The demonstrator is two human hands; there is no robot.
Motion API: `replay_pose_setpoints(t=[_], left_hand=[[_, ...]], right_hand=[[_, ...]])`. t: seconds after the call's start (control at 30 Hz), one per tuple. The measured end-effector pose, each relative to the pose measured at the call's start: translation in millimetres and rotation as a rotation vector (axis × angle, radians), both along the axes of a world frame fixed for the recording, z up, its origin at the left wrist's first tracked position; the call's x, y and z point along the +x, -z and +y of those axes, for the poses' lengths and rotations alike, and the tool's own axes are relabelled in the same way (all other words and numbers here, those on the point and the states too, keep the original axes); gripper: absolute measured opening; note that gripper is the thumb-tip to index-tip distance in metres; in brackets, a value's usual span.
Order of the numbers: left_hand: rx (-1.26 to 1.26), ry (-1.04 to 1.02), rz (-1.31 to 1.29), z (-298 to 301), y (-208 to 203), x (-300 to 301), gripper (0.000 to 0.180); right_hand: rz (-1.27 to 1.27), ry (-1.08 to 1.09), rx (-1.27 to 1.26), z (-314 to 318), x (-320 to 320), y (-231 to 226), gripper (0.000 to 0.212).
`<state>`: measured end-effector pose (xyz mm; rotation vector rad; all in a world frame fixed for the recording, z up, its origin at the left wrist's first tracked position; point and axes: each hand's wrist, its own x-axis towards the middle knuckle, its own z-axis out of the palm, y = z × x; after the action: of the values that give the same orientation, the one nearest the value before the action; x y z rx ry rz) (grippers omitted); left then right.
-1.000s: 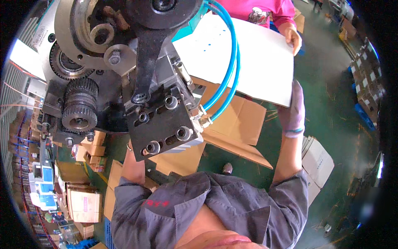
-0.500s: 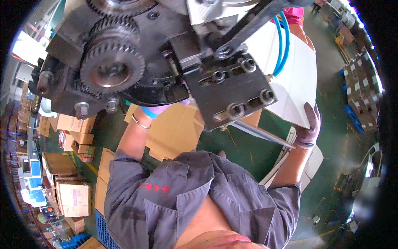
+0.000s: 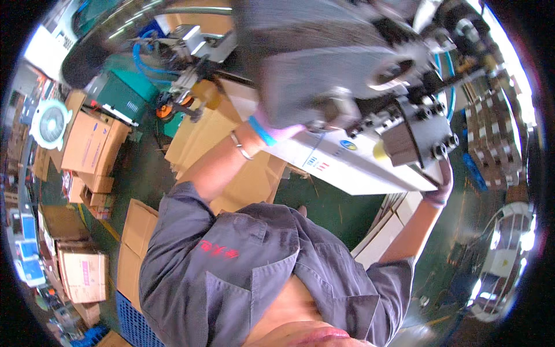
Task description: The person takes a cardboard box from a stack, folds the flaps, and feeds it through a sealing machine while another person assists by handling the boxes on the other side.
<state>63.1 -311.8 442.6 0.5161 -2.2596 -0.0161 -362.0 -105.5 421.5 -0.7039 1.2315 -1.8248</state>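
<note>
A white printed carton (image 3: 341,168) is held below the head of a dark metal machine (image 3: 324,69). My right hand (image 3: 446,180), in a greyish-purple glove, closes round the carton's right end, its fingers partly behind the machine's bolted block (image 3: 413,136). At the carton's left part is my left hand (image 3: 277,128), in a light purple glove with a blue cuff. Its thumb side lies along the carton, and the machine hides some of its fingers. Motion blurs both the machine and this hand.
Flat brown cardboard (image 3: 243,179) lies beneath my left forearm. White folded cartons (image 3: 387,225) stand by my right forearm. Brown boxes (image 3: 87,144), a round fan (image 3: 50,124) and a blue crate (image 3: 136,318) are on the left. Stacked cartons (image 3: 491,127) stand far right.
The view has swung, and the machine appears farther right. The carton has turned, bringing its printed face into sight. My left hand has come out from behind the machine; the right still grips the carton.
</note>
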Motion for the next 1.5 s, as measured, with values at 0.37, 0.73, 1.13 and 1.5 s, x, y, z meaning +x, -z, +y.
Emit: replay_pose_setpoints(t=[0.37,0.73,1.13,1.5], left_hand=[[0.140,-0.049,0.165,-10,7,27,0.054],[0.105,-0.272,-0.242,-7,-4,42,0.066],[0.047,-0.137,-0.132,-18,-4,32,0.069],[-0.073,-0.309,-0.241,-10,-10,36,0.062]], right_hand=[[-0.152,0.084,-0.084,-16,32,-4,0.020],[1.258,0.228,-0.095,6,100,-25,0.033],[0.417,0.260,-0.160,0,106,-11,0.023],[0.520,0.303,-0.117,-5,112,-12,0.031]])
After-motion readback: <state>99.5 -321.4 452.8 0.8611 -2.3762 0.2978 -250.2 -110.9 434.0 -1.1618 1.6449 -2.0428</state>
